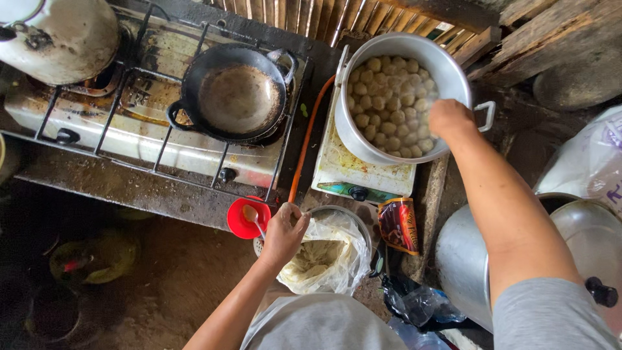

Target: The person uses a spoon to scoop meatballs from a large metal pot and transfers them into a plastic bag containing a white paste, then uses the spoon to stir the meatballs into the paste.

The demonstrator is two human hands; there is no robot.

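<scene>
Wok (236, 97) on stove (84, 129); ball-filled pot (395, 91) to right; dough bowl (327, 256) in front, cup (246, 219) left.

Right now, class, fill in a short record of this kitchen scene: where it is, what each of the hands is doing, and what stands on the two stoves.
setting: rough cooking bench by a slatted wooden wall
left hand: closed around a pale spoon handle at the plastic-lined bowl of pale dough
right hand: over the rim of the large round aluminium pot full of pale round balls
two-burner steel stove: black wok, empty
beside the left hand: small red plastic cup
</scene>
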